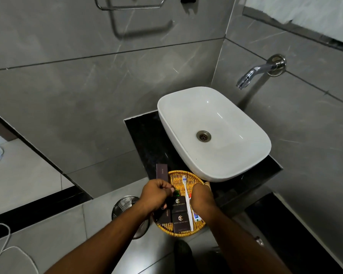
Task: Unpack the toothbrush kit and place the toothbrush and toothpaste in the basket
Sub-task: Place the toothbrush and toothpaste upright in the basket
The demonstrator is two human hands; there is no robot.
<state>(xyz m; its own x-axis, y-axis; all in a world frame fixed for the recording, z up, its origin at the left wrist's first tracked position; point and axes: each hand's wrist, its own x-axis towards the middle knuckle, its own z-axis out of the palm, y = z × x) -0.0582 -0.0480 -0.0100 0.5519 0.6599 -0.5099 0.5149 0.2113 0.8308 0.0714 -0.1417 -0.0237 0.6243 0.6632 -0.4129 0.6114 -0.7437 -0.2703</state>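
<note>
A head-worn camera looks down on a bathroom counter. A round wicker basket (194,176) sits at the near edge of the dark countertop (145,131), just beside a white basin (214,133) that lies toward one o'clock from it. Both hands of a person hover over the basket.

The white toothbrush (187,196) already lies inside the basket, its long axis running from twelve o'clock, where the bristled head rests, down to six o'clock. The toothpaste (196,216), a small tube with blue and red print, lies just to the three o'clock side of the brush, largely hidden beneath the right hand (203,198). That hand's fingers are curled downward over the tube; whether they grip it cannot be told.

The left hand (155,194) is at nine o'clock of the brush, fingers pinched narrow around something small and dark green, too small to identify. Dark branded boxes (178,212) fill the basket's near-left part. Another slim dark box (162,171) stands at the basket's eleven o'clock rim.

Judging by this, the task looks nearly finished; the right hand is nearer the toothpaste, and any last adjustment would fall to it
</note>
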